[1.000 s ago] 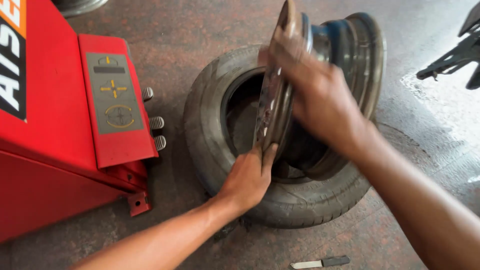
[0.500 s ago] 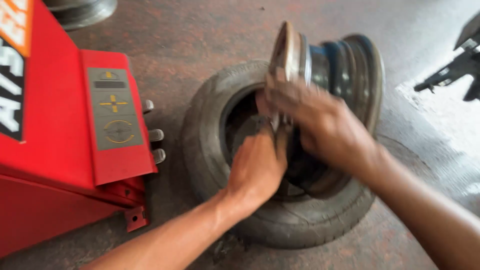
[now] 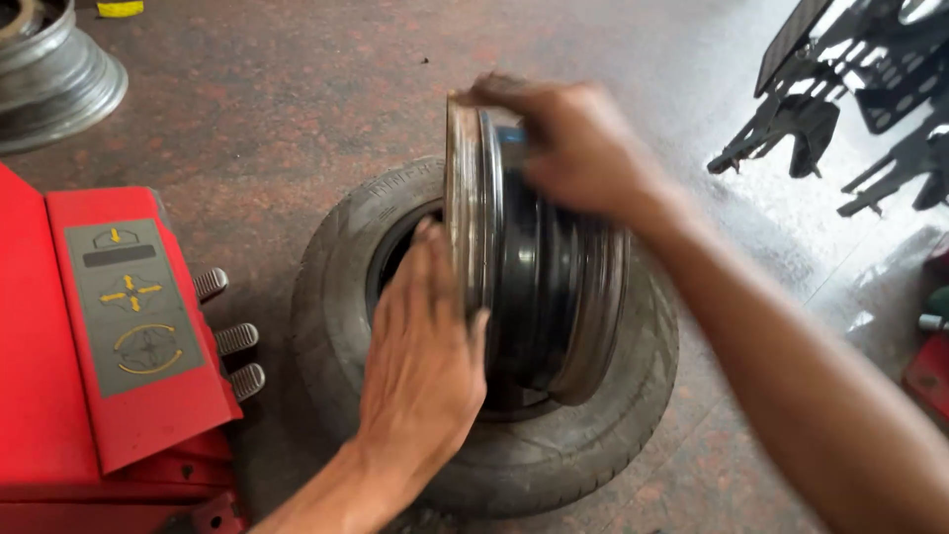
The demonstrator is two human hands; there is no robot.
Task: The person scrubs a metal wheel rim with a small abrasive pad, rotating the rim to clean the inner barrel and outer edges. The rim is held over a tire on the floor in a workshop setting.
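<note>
A black steel wheel rim [image 3: 554, 287] stands on edge, its lower part inside the hole of a black tyre [image 3: 346, 287] that lies flat on the concrete floor. My right hand [image 3: 573, 148] grips the rim's top edge. The palm of my left hand [image 3: 425, 366] presses flat against the rim's silver left flange, fingers pointing up. The rim's lower edge is hidden inside the tyre.
A red tyre-changing machine [image 3: 99, 356] with several pedals [image 3: 232, 336] stands at the left, close to the tyre. Another silver rim [image 3: 49, 69] lies at the top left. Black metal parts [image 3: 850, 89] sit at the top right on wet floor.
The view has shifted, so tyre and rim sit more central. My left hand rose from the tyre's inner edge to the rim's left face. The rim now stands more upright.
</note>
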